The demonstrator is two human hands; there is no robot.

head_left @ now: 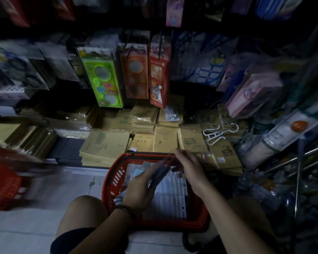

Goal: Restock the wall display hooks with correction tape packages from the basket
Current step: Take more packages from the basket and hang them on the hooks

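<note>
The wall display (134,70) is looming over everything, hanging packs crowding its hooks, all dim and blurred up there. Below it, stacks of brown notebooks (106,145) are lying flat. Down between the person's knees the red basket (111,180) is sitting on the floor, a pale sheet (173,195) lying inside.

Over the basket the left hand (136,189) is cradling the correction tape packages (161,174), its grip curling round their lower end. The right hand (189,169) is pinching the upper end, grip closed on them too. So the packages are hanging in the air just above the basket, nowhere near a hook.

Now the danger, as I'm reading it: in this gloom the dark bundle could be fanning apart on the lift and spilling back into the basket, or its hang-hole could be missing a hook's tip.

The long axis is running diagonally, low end toward the left wrist, high end pointing up and right toward the display.
</note>
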